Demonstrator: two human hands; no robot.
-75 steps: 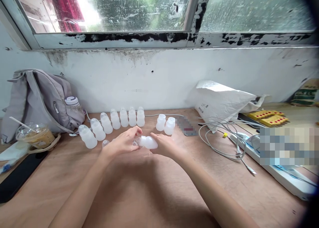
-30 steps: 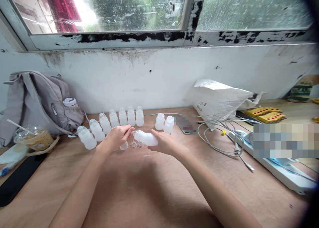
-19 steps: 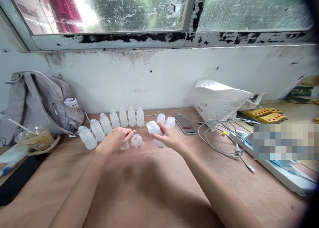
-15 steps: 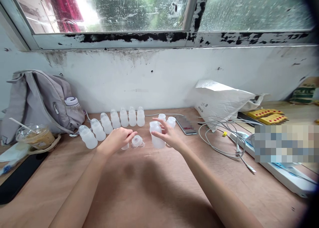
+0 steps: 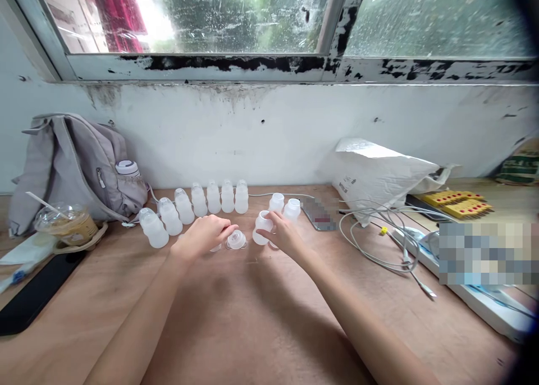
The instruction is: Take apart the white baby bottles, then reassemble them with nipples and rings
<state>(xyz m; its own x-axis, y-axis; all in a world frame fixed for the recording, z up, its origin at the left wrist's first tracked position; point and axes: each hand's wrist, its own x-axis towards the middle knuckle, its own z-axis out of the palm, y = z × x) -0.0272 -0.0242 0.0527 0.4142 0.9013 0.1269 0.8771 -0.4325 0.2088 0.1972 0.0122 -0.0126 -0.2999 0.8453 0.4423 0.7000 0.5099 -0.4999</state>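
My right hand [image 5: 283, 232] is closed on an open frosted baby bottle [image 5: 263, 233], thumb and fingers at its neck. The bottle tilts slightly, close above or on the wooden table. Left of it lies a clear cap with a ring [image 5: 236, 239]. My left hand [image 5: 202, 234] is beside that cap, back up with its fingers curled. A whitish piece [image 5: 215, 247] shows under these fingers; what they hold is mostly hidden. Two more open bottles, a back one [image 5: 277, 202] and a right one [image 5: 292, 209], stand behind my right hand.
Several capped bottles [image 5: 199, 200] stand in a curved row at the back left. A grey backpack [image 5: 76, 160], iced drink [image 5: 69, 228] and black phone [image 5: 37, 295] occupy the left. To the right are another phone [image 5: 319, 215], a white bag [image 5: 379, 177], coiled cables [image 5: 357, 247] and a power strip [image 5: 484, 309].
My right hand has closed around the open bottle, which now leans and sits a little higher in view. My left hand stays beside the cap. The whole view has shifted slightly.
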